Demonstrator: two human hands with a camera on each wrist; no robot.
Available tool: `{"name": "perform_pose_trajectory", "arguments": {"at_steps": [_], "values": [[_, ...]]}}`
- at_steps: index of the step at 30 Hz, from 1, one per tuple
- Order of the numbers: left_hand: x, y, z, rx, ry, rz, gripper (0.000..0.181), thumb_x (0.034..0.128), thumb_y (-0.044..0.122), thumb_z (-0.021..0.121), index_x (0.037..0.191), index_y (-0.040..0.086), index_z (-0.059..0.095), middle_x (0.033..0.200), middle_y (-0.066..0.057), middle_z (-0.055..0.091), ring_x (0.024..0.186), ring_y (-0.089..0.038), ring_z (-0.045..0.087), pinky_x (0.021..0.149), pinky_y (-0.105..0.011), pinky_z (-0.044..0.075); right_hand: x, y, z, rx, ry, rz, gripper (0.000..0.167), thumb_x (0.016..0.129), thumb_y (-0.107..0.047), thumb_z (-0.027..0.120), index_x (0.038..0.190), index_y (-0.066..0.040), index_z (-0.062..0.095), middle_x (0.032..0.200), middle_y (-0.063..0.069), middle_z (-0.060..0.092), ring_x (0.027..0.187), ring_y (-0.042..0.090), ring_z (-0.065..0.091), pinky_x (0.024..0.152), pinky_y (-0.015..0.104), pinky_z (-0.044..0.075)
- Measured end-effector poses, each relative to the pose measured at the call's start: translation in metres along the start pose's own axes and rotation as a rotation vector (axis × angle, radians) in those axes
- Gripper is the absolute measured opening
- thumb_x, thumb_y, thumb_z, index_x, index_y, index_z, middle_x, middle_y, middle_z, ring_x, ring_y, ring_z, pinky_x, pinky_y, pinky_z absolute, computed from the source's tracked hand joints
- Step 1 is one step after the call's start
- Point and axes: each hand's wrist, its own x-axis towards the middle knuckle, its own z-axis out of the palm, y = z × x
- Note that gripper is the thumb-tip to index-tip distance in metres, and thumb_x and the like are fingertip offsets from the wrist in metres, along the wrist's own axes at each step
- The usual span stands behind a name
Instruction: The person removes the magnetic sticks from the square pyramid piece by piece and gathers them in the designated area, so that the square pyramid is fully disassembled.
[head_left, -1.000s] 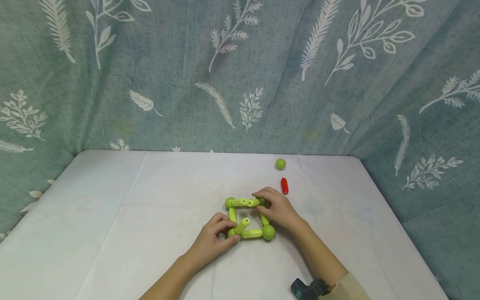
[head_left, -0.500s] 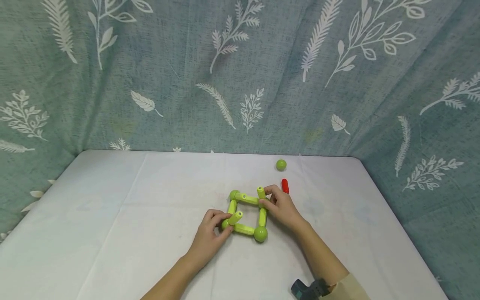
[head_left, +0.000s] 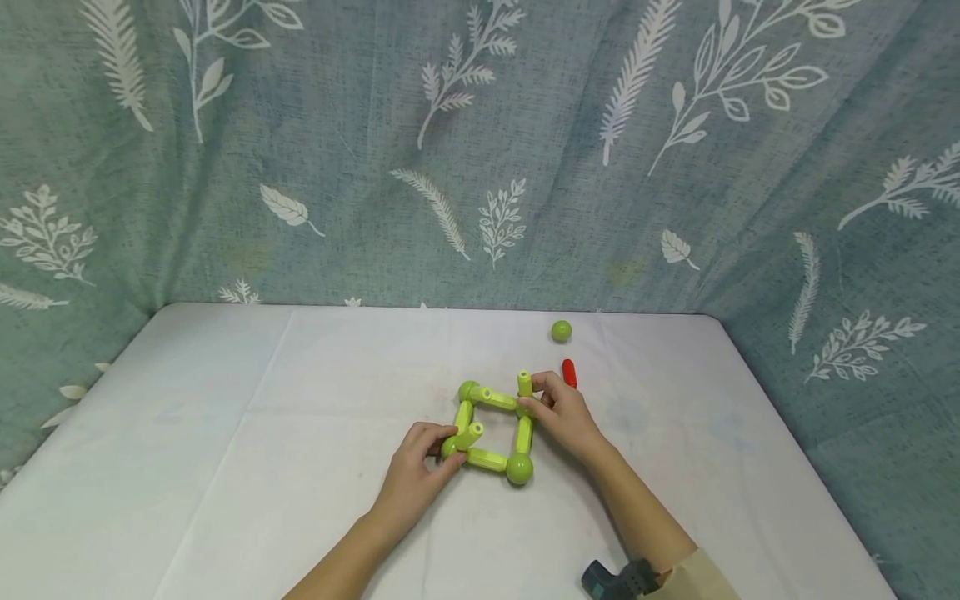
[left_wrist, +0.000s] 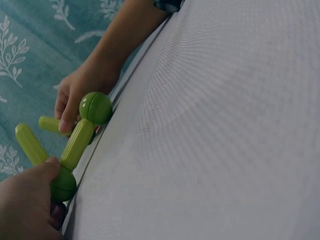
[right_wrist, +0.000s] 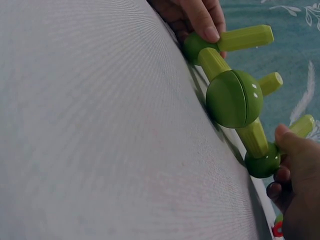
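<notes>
A square frame of light-green rods (head_left: 487, 460) joined by green balls at its corners rests on the table. My left hand (head_left: 416, 467) pinches the near-left corner ball (left_wrist: 63, 186), from which a rod (head_left: 470, 436) rises at a tilt. At the far-right corner, my right hand (head_left: 566, 415) grips the ball (right_wrist: 263, 161) with thumb and fingers; an upright rod (head_left: 524, 383) stands there. The far-left ball (head_left: 468, 391) also bears a rod, its end showing near it. Untouched by either hand, the near-right ball (head_left: 520, 468) has no upright rod.
Beyond my right hand lies a red stick (head_left: 569, 373), partly hidden by the hand. A loose green ball (head_left: 561, 331) sits farther back near the far edge of the white table (head_left: 262, 400). A leaf-patterned curtain (head_left: 337, 167) hangs behind.
The frame has turned clockwise and its near-right ball has shifted left. The rod at the far-right corner has swung upright under my right hand. In the last half second, little has moved.
</notes>
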Motion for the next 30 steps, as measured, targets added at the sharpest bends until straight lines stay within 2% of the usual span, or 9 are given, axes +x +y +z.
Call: {"name": "perform_pose_trajectory", "arguments": {"at_steps": [5, 12, 21, 26, 30], "values": [[-0.001, -0.001, -0.002, -0.003, 0.016, -0.001, 0.036, 0.0781, 0.012, 0.077, 0.112, 0.009, 0.064, 0.104, 0.005, 0.055, 0.093, -0.011, 0.058, 0.084, -0.023, 0.05, 0.0, -0.001, 0.002, 0.049, -0.001, 0.015, 0.025, 0.084, -0.013, 0.072, 0.104, -0.008, 0.059, 0.091, 0.006, 0.063, 0.062, 0.013, 0.043, 0.052, 0.018, 0.036], [-0.001, 0.0, -0.003, 0.0, 0.021, 0.001, 0.036, 0.0774, 0.01, 0.077, 0.111, 0.008, 0.065, 0.103, 0.004, 0.055, 0.091, -0.009, 0.057, 0.083, -0.023, 0.05, 0.001, -0.002, 0.003, 0.113, 0.019, -0.007, 0.025, 0.085, -0.01, 0.07, 0.106, -0.003, 0.057, 0.092, 0.009, 0.069, 0.063, 0.011, 0.048, 0.055, 0.017, 0.041], [-0.001, 0.001, -0.002, -0.016, 0.011, 0.0, 0.035, 0.0779, 0.009, 0.076, 0.111, 0.007, 0.065, 0.103, 0.004, 0.054, 0.092, -0.009, 0.057, 0.083, -0.022, 0.051, 0.002, 0.001, -0.005, 0.134, 0.149, 0.031, 0.024, 0.085, -0.013, 0.071, 0.105, -0.006, 0.06, 0.091, 0.008, 0.069, 0.063, 0.01, 0.047, 0.052, 0.018, 0.037], [0.0, 0.0, -0.001, -0.016, 0.012, 0.001, 0.035, 0.0779, 0.009, 0.076, 0.11, 0.007, 0.065, 0.103, 0.004, 0.054, 0.092, -0.009, 0.057, 0.083, -0.023, 0.051, 0.004, 0.007, -0.012, 0.129, 0.202, 0.053, 0.026, 0.086, -0.017, 0.071, 0.106, -0.005, 0.06, 0.088, 0.007, 0.066, 0.067, 0.011, 0.049, 0.054, 0.018, 0.04], [0.001, -0.001, 0.0, -0.014, 0.008, 0.0, 0.035, 0.0782, 0.009, 0.076, 0.111, 0.008, 0.064, 0.103, 0.004, 0.054, 0.092, -0.01, 0.057, 0.083, -0.022, 0.051, 0.004, 0.013, -0.018, 0.137, 0.283, 0.1, 0.026, 0.086, -0.019, 0.071, 0.105, -0.006, 0.06, 0.083, 0.007, 0.062, 0.07, 0.014, 0.051, 0.057, 0.017, 0.042]]}}
